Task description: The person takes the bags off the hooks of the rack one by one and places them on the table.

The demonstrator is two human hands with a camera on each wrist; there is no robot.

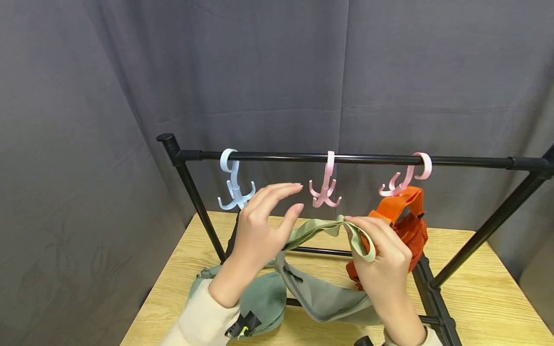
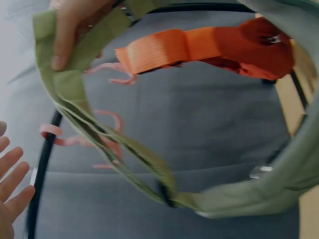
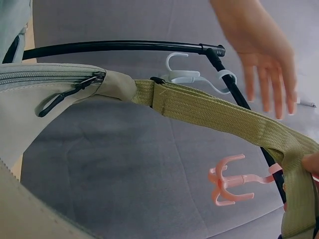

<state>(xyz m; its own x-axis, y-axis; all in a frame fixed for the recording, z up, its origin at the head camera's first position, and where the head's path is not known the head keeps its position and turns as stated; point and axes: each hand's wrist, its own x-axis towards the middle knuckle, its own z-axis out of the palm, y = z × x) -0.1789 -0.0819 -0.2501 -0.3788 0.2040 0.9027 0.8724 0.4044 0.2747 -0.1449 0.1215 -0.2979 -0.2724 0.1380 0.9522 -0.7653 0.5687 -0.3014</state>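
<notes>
My right hand point(image 1: 383, 254) pinches the olive-green webbing strap point(image 1: 313, 228) of a grey-green waist bag point(image 1: 329, 295), whose zipped body hangs below. The right wrist view shows the bag's zipper pull point(image 3: 65, 97) and the doubled strap running up to the thumb. My left hand point(image 1: 264, 230) is raised left of the strap, fingers extended and thumb apart, holding nothing. Just beyond the strap, a pink hook point(image 1: 324, 185) hangs from the black rail point(image 1: 277, 156). The left wrist view looks through the loop of strap and bag.
An orange-red bag point(image 1: 411, 235) hangs by its strap at the right pink hook point(image 1: 404, 180). To the left is a light blue hook point(image 1: 234, 185). A teal bag point(image 1: 264, 298) with a black buckle sits low on the left, above the wooden table point(image 1: 469, 269). Grey curtain stands behind.
</notes>
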